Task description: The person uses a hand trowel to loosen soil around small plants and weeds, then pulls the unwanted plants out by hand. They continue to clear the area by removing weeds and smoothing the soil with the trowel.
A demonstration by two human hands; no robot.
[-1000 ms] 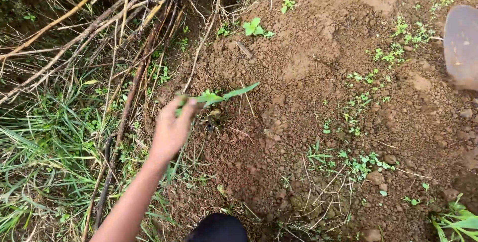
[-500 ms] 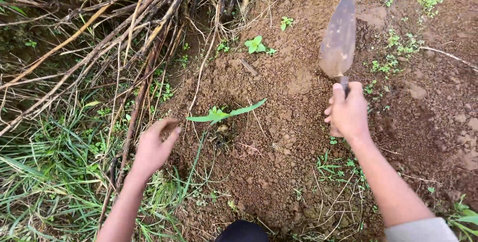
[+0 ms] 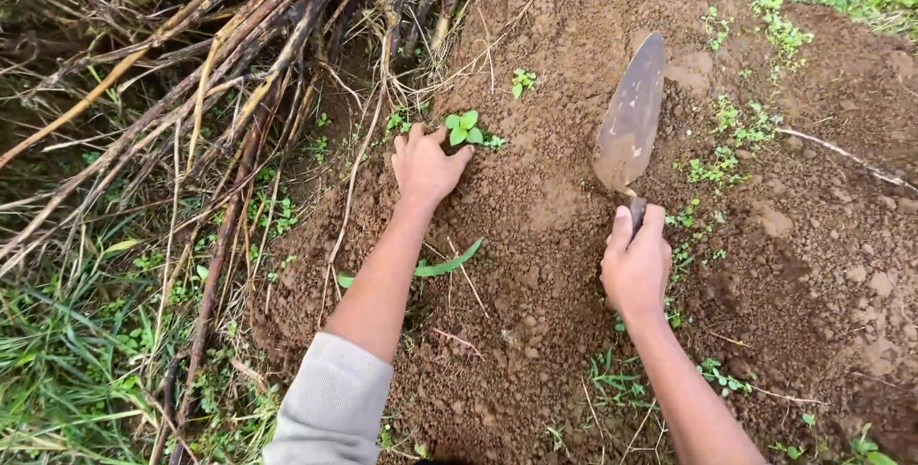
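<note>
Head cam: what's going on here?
A person is working bare-handed on a mound of loose brown soil. The left hand rests on the soil, fingers right at a small green seedling. The right hand grips the handle of a trowel, whose dirty blade points up and away over the mound. A long green leaf lies on the soil by the left forearm. Dry stalks pile up to the left, with grass below them.

Grey sleeve point(image 3: 330, 408) pushed up one arm, bare forearms, no gloves
</note>
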